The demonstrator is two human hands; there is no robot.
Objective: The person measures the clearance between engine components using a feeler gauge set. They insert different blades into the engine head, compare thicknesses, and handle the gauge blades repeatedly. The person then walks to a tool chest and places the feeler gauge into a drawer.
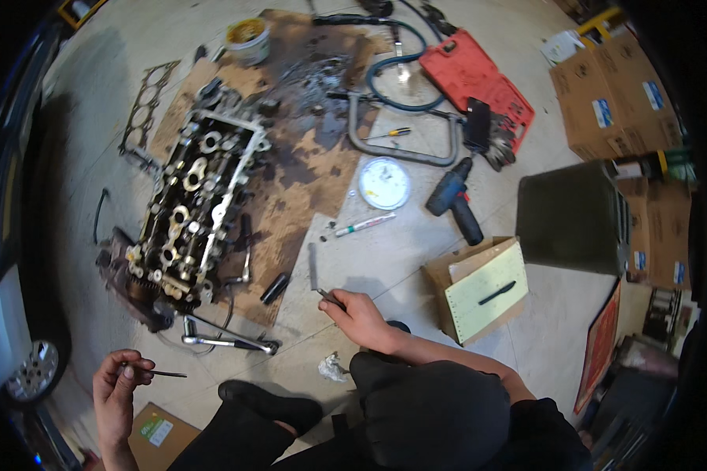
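Observation:
An engine cylinder head [194,200] with its valve gear exposed rests on oil-stained cardboard [288,194]. Below it at the lower left, my left hand [118,382] pinches a thin dark rod-like tool [168,374] that points right. My right hand [356,318], right of the cylinder head, grips a small dark tool [334,299]; whether the thin metal strip [313,266] beyond its tip is part of it, I cannot tell. Between my hands, a socket ratchet [230,341] and another long-handled wrench lie on the floor. A black socket [275,288] is on the cardboard's edge.
A marker [365,225], a white round lid [384,183], a cordless drill [456,200] and a box bearing a yellow notepad [465,306] with a pen lie ahead and right. Farther off are a red tool case [465,65], a bucket [248,44] and a head gasket [144,109]. A car stands left.

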